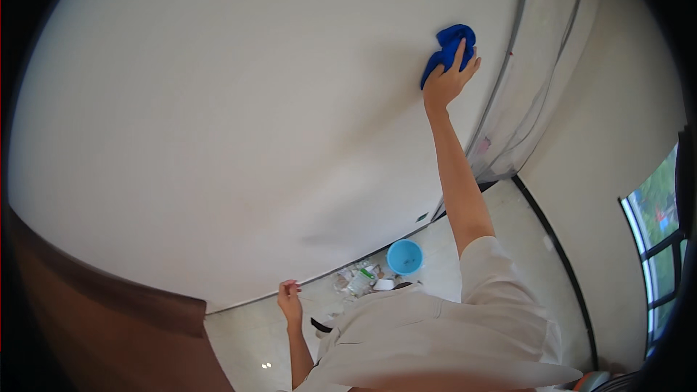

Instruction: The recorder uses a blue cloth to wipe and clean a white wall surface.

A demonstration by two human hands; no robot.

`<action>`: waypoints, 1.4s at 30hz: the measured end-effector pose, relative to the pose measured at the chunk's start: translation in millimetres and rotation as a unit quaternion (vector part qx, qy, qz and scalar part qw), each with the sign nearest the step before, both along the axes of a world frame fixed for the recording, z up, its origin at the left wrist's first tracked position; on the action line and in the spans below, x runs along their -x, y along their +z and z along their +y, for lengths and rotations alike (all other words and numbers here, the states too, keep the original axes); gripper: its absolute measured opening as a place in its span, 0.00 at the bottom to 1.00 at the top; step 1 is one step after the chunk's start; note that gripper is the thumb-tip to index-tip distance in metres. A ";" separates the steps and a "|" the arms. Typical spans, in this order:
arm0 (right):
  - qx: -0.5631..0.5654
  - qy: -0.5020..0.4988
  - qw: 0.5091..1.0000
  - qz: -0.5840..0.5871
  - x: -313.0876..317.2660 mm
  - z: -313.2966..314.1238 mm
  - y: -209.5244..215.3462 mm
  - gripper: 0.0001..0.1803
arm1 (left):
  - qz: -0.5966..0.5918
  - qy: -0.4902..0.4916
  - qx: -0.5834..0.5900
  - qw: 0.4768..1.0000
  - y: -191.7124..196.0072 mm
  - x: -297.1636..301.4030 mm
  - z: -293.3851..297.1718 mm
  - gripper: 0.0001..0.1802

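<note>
- The right hand (449, 80) is raised high and presses a crumpled blue cloth (450, 47) against the white wall (239, 116). The fingers are spread over the cloth and hold it flat to the wall, near the grey frame (508, 94) on the right.
- The left hand (290, 301) hangs low beside the body, near the bottom edge of the wall. Its fingers are loosely curled and hold nothing that I can see.
- The person wears a loose white shirt (435, 334), and the right arm is stretched out almost fully.
- On the tiled floor (239, 341), at the foot of the wall, stands a round blue bucket (404, 256). I cannot tell what is inside it.
- Just beside the bucket lies a small heap of rubbish (359, 279): wrappers and some white and green packages, loose on the floor and not in any container.
- What could go wrong, in my judgement: the cloth is held only by pressure of the fingers, so it may slip and fall if the pressure gets weaker.
- With the arm so far extended, a step back may hit the bucket or the rubbish and knock it over.
</note>
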State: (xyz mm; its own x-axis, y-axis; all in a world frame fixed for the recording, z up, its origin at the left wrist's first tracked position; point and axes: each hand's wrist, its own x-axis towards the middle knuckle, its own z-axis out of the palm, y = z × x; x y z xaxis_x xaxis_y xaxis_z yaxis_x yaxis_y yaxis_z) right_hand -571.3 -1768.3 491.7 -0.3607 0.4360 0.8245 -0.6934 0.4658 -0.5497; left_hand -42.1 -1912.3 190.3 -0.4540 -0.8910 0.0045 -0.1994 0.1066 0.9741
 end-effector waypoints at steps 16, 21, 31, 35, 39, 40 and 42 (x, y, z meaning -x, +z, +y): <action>-0.012 0.017 0.994 -0.112 65.3 58.5 -79.9 0.40 | -0.058 -0.216 -0.016 0.974 45.9 194.3 92.7 0.09; 0.009 0.143 0.979 -0.148 -13.1 12.7 -126.2 0.40 | -0.129 -0.261 -0.095 0.952 31.4 160.1 106.0 0.10; -0.197 0.330 0.899 0.209 -163.6 -112.4 -21.7 0.18 | -0.141 -0.148 -0.067 0.977 48.0 91.4 50.8 0.11; -0.146 0.156 0.951 0.222 -87.9 -84.8 63.3 0.17 | -0.136 -0.150 -0.082 0.976 36.9 76.1 39.1 0.13; 0.037 0.076 0.993 0.088 31.8 -5.3 53.1 0.36 | -0.147 -0.132 -0.103 0.975 16.7 52.9 44.4 0.14; 0.032 0.049 0.996 0.060 49.6 20.2 37.1 0.35 | -0.147 -0.116 -0.121 0.975 14.0 48.6 52.6 0.14; 0.063 0.013 0.997 -0.035 87.6 52.7 -17.8 0.36 | -0.155 -0.107 -0.187 0.964 -7.7 32.0 59.6 0.14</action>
State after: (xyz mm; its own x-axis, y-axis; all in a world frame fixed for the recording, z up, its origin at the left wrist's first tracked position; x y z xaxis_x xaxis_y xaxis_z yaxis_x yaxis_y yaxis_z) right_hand -658.8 -1715.6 473.9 -0.4280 0.5249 0.7357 -0.6615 0.3727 -0.6507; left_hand -74.1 -1852.7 182.5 -0.5558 -0.6897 -0.4640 -0.4988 -0.1699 0.8499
